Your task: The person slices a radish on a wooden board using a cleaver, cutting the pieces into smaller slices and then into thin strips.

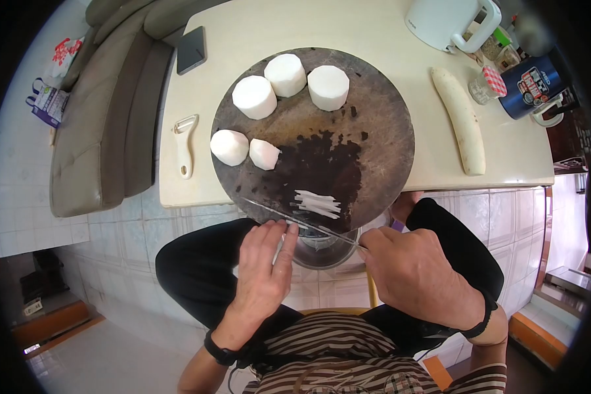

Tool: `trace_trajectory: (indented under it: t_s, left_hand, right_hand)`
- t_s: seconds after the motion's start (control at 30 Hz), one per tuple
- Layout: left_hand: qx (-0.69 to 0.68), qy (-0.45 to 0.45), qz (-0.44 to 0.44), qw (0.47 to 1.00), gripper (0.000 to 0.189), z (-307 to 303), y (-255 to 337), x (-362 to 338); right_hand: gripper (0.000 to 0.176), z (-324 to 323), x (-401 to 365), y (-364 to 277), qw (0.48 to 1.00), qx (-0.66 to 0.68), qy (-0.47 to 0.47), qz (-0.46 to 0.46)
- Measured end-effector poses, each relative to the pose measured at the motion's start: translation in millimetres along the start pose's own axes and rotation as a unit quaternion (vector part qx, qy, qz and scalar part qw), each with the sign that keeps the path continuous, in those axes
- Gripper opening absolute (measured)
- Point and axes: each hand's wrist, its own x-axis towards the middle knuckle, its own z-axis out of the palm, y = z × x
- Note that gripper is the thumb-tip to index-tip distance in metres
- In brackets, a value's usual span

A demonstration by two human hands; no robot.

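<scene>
My right hand (420, 272) is closed around the handle of a knife (289, 218), whose thin blade slants across the near edge of the round chopping board (387, 131). Against the blade's near side is my left hand (266, 266), fingers together and bent; a pale sliver seems to show by the thumb, but I cannot make out what it is. Just beyond the blade lies a small pile of white radish strips (317, 203). Two smaller peeled radish chunks (230, 147) sit at the board's left, and three thick round radish pieces (285, 75) stand at its far side.
Under the board's near edge is a metal bowl (325, 255). A peeler (185, 146) and a dark phone (191, 50) lie left on the table. To the right are a long whole radish (459, 121), a white kettle (440, 23), a jar (484, 88) and a blue mug (532, 85).
</scene>
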Motion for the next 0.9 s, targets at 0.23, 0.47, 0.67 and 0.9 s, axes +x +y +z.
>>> trace_trajectory:
  t_s: [0.23, 0.47, 0.67, 0.9]
  left_hand:
    - [-0.002, 0.01, -0.005, 1.0, 0.051, 4, 0, -4]
    - [-0.001, 0.014, -0.001, 1.0, 0.05, 4, -1, -3]
    - [0.001, 0.017, -0.001, 1.0, 0.048, 4, 0, -3]
    - [-0.005, 0.018, 0.008, 1.0, 0.039, 6, -3, -5]
  right_hand:
    - [0.018, 1, -2, -1, 1.0, -0.001, 0.005, -0.012]
    - [0.018, 3, -2, 0, 1.0, -0.002, -0.001, -0.014]
    - [0.017, 2, -2, -3, 1.0, -0.012, -0.018, -0.001]
    - [0.017, -3, -1, -15, 0.997, -0.061, -0.046, 0.0]
